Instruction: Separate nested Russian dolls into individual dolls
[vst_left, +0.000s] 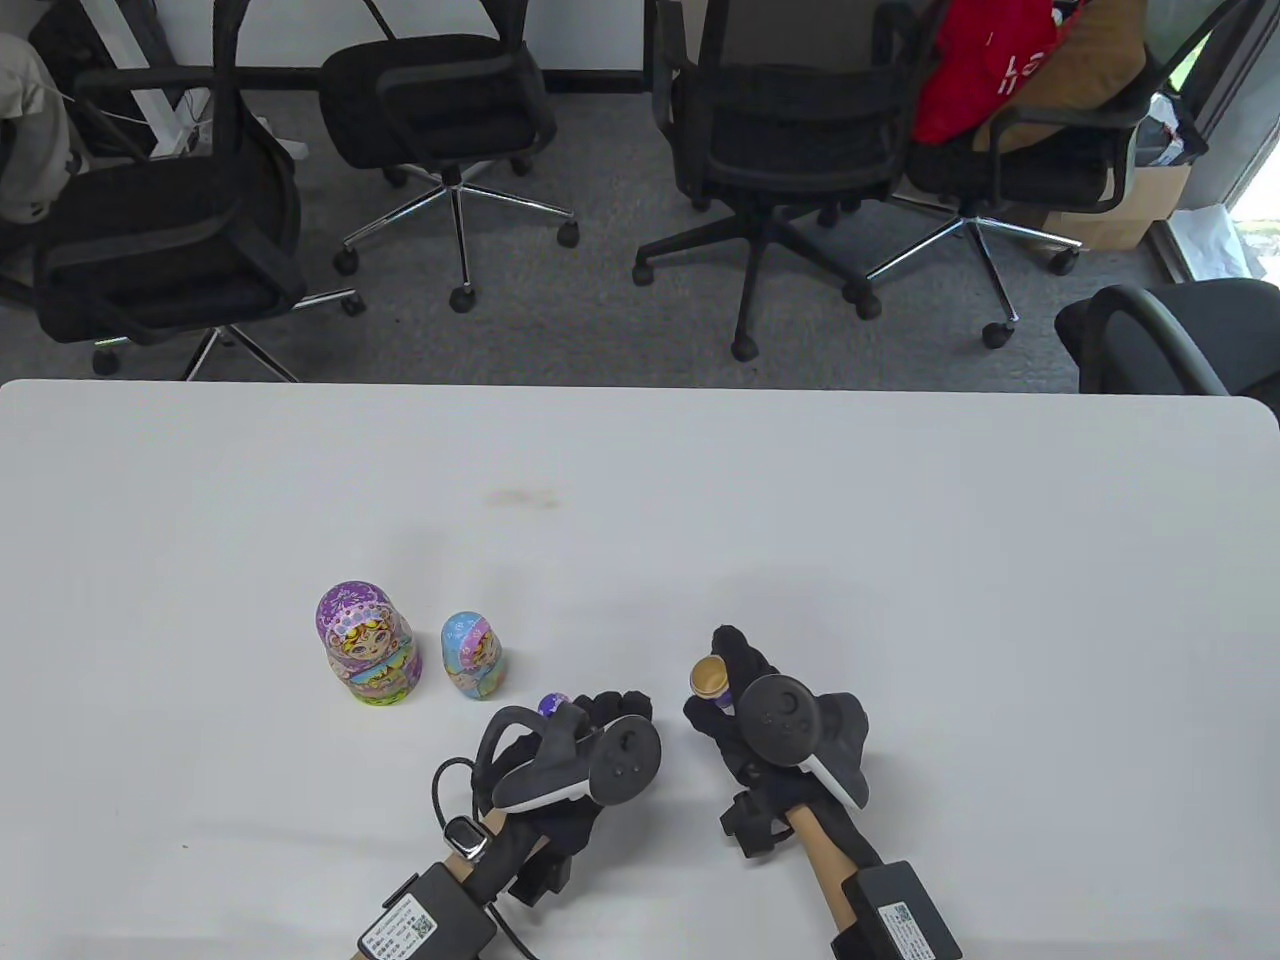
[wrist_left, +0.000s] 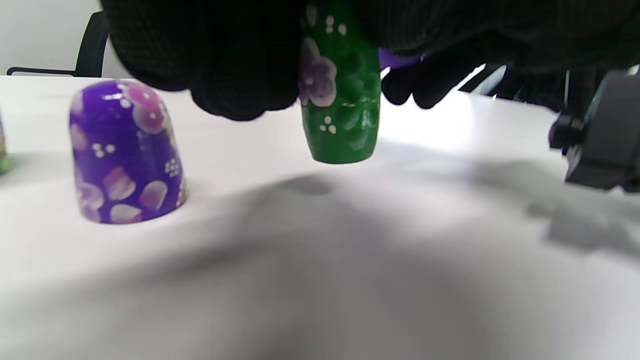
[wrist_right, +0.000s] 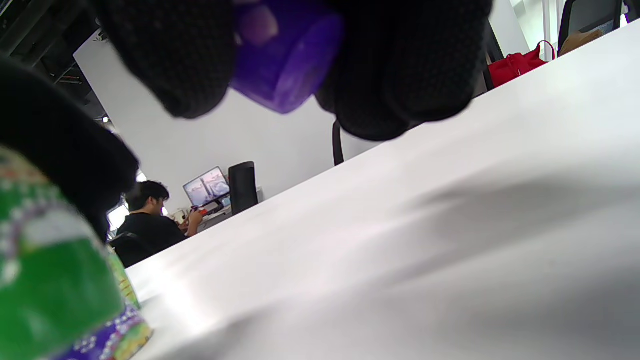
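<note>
A large purple doll and a smaller blue doll stand closed on the white table. Near them, by my left hand, a purple doll top half stands rim-down on the table. My left hand's fingers hold a small green doll upright, just above the table; the table view hides it under the hand. My right hand grips the purple doll's other half, its wooden opening facing up.
Black office chairs stand beyond the table's far edge, one carrying a red bag. A person sits at a monitor far off in the right wrist view. A faint brown smear marks the table's middle.
</note>
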